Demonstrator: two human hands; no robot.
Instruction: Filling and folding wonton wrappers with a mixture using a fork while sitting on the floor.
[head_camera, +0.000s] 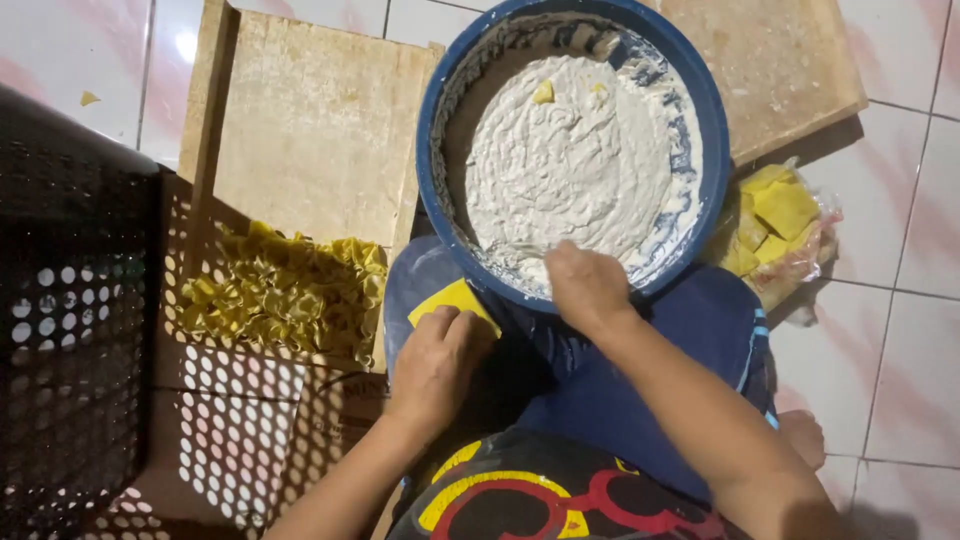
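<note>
Left grip: left hand (437, 362) lies on the person's knee, fingers curled and pressed onto a yellow wrapper (452, 299); the wrapper's far corner pokes out past the fingertips.
Right grip: right hand (588, 287) reaches over the near rim of the bowl (430, 150), fingers bunched and dipping into the paste (570, 150); whether they pinch anything cannot be told.
Bowl: round, blue, walls smeared white, resting on the lap, tilted toward the person.
Paste: pale grey-white, thick and swirled, filling most of the bowl; two small yellow scraps (544, 92) sit on it near the far side.
Wrapper: flat yellow square on the blue shorts (700, 330), just beside the bowl's left near edge.
Folded pile: yellow folded pieces (285, 290) heaped on a wooden board (310, 130), left of the bowl.
Package: clear plastic bag (780, 235) of yellow squares on the tiled floor (900, 330), right of the bowl, below a second board (780, 60).
Basket: dark perforated basket (70, 300) at the far left.
</note>
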